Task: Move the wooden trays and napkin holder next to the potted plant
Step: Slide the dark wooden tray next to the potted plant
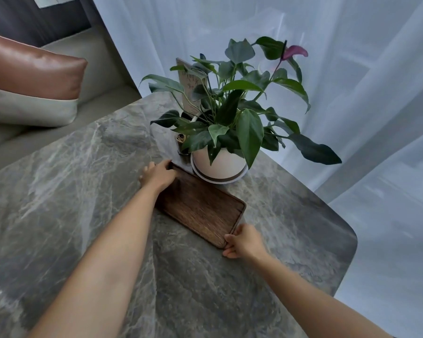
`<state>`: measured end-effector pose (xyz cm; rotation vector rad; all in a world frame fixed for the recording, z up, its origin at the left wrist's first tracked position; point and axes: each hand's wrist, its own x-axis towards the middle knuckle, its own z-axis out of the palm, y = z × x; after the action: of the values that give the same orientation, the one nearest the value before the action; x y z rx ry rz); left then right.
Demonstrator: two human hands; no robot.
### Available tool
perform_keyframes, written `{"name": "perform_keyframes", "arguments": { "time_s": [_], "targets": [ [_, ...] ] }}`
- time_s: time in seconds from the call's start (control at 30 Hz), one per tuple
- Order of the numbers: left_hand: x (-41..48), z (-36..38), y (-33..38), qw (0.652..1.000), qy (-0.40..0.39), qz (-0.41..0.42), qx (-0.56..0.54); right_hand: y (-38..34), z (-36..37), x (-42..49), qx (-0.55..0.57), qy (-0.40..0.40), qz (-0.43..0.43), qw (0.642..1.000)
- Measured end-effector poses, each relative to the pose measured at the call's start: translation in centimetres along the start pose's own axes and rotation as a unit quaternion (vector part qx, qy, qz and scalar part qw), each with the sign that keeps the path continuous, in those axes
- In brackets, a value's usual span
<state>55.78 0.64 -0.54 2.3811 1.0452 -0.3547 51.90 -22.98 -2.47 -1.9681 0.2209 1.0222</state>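
Both hands' fingers grip wooden tray (202,207) ends: left hand (158,176), right hand (243,241); beside potted plant (220,164)

Left hand (158,175) covers the far-left corner of the wooden tray (200,206); its fingers curl over the rim there, tips out of sight. Right hand (244,241) hides the near corner, fingers mostly tucked behind the knuckles. Whether the tray rests on the table (83,167) or is lifted: can't tell. Leaves of the potted plant (230,113) mask most of a card sign (191,89); print unreadable. Small dark container (181,142) behind the pot is half hidden, contents unclear. Cushion (29,71) is cut off at the left edge.
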Motion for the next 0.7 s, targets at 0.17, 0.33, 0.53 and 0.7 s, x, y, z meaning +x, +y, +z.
{"name": "perform_keyframes", "arguments": {
  "time_s": [0.17, 0.33, 0.53, 0.7],
  "targets": [
    [0.8, 0.5, 0.3, 1.000, 0.012, 0.020, 0.000, -0.4, 0.3, 0.3, 0.002, -0.012, 0.017, 1.000],
    [0.7, 0.4, 0.1, 0.999, 0.010, 0.048, 0.007, -0.7, 0.6, -0.3, 0.004, -0.021, 0.014, 1.000],
    [-0.9, 0.5, -1.0, 0.993, 0.014, 0.108, 0.049, -1.1, 0.0, -1.2, -0.053, -0.003, -0.010, 0.999],
    [-3.6, -0.3, -3.0, 0.969, 0.055, 0.168, 0.175, -2.2, -0.4, -3.2, -0.166, 0.085, -0.075, 0.980]
  ]
}}
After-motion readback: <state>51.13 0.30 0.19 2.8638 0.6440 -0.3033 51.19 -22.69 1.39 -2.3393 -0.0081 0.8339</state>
